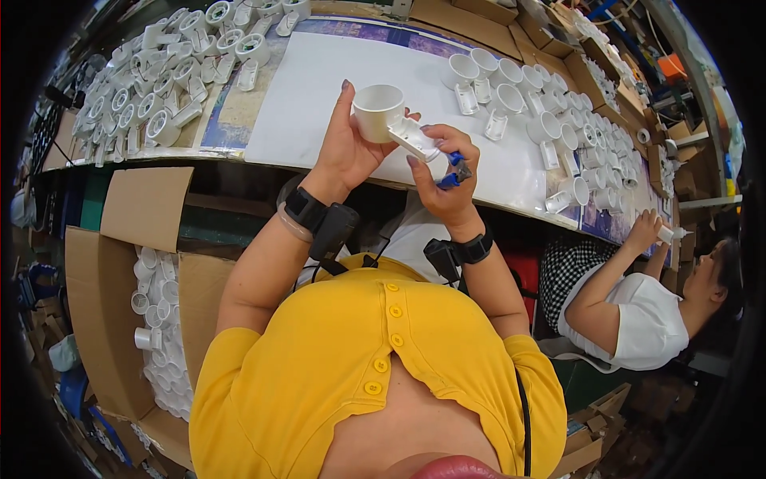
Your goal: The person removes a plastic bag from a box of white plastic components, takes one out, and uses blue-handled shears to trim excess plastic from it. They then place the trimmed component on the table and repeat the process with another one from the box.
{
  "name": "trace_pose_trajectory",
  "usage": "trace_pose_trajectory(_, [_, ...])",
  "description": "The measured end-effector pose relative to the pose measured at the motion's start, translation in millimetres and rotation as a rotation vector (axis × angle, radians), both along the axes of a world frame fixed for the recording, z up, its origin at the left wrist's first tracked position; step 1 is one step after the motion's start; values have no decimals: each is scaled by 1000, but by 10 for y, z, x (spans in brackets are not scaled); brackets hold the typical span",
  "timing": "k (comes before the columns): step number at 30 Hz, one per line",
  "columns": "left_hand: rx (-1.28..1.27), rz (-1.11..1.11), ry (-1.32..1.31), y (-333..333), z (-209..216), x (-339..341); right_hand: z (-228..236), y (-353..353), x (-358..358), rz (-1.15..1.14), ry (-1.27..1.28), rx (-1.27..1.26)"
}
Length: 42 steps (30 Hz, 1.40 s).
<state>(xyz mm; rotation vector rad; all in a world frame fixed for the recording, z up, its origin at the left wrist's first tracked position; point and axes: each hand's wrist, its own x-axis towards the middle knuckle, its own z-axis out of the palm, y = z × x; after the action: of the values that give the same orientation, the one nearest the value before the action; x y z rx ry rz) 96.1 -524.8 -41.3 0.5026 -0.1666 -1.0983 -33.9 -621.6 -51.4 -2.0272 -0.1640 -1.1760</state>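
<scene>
Near 12 o'clock, above the desk (319, 96), the left hand (343, 152) grips a white cup (378, 120), most of its fingers hidden behind it. The right hand (459, 176) pinches the white arm (412, 139) at the cup's 4 o'clock and holds a blue-handled tool (450, 181), partly covered by fingers; its tip is hard to make out. At 10 o'clock, overlapping white parts (163, 84) blur together.
</scene>
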Motion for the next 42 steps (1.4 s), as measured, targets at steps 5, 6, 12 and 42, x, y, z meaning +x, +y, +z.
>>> trace_pose_trajectory(5, [15,118,-23,52,50,72,126,44,-59,25,0,36])
trace_pose_trajectory(6, [34,171,-66,56,44,99,137,21,-95,21,67,98])
trace_pose_trajectory(12, [89,366,-409,105,-14,257,503,-137,-120,-229,300,-291])
trace_pose_trajectory(42, [163,560,-625,156,78,302,1231,93,639,-253,806,-1368])
